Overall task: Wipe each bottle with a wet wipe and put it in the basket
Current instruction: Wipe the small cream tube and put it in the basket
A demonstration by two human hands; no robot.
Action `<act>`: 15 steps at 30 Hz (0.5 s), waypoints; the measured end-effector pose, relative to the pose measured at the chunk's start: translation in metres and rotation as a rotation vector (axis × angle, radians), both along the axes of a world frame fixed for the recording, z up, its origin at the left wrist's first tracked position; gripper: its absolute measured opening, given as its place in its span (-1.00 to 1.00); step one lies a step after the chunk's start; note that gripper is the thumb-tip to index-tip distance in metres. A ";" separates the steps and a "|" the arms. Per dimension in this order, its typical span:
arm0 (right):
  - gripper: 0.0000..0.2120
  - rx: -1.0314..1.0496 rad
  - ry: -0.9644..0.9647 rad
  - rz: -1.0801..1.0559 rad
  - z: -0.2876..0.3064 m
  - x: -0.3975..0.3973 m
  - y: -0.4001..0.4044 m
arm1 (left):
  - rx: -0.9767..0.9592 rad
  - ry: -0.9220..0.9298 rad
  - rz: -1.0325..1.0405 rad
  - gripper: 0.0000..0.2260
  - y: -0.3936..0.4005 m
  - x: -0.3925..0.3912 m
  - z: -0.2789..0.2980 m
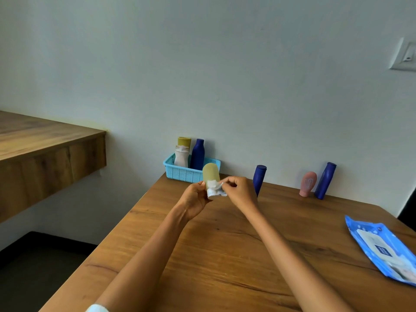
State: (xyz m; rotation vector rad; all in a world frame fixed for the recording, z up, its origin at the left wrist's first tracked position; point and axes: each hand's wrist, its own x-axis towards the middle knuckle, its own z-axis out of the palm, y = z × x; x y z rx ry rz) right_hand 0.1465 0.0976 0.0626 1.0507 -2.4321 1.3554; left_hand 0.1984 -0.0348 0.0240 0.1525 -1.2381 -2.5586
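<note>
Your two bare forearms reach out from the near edge over the wooden table (pixel 225 255), and a bit of white sleeve (pixel 97 308) shows at the near left. Your left hand (pixel 194 199) is curled round the lower part of a pale yellow-green bottle (pixel 211 173), holding it upright above the table with its rounded end up. Your right hand (pixel 239 191) pinches a crumpled white wet wipe (pixel 215 189) against the lower front of that bottle, fingers bent tight on the cloth.

Just beyond the held bottle, at the far left corner of the table against the wall, sits the light blue basket (pixel 180 172). Three bottles stand in it: a mustard-capped bottle (pixel 184 141) at the back, a white bottle (pixel 181 156) in front of it, and a dark blue bottle (pixel 197 155) to their right.

Along the wall to the right, three more wait on the table: a blue bottle (pixel 259 177) partly hidden behind your right hand, a pink bottle (pixel 308 183) farther right, and a second blue bottle (pixel 325 180) just beside the pink one.

At the near right edge lies a blue pack of wet wipes (pixel 382 248), flat on the wood. A wooden shelf (pixel 45 140) juts from the wall at far left, and a wall switch (pixel 405 55) sits high on the right.
</note>
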 end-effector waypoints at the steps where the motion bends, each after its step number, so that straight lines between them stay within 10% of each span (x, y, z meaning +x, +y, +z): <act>1: -0.85 0.008 0.018 -0.006 -0.002 0.002 0.001 | -0.004 0.004 0.003 -0.76 -0.001 0.001 0.001; 15: -0.38 0.091 -0.193 0.263 0.007 -0.004 0.010 | -0.085 -0.029 0.020 -0.72 0.001 0.003 0.013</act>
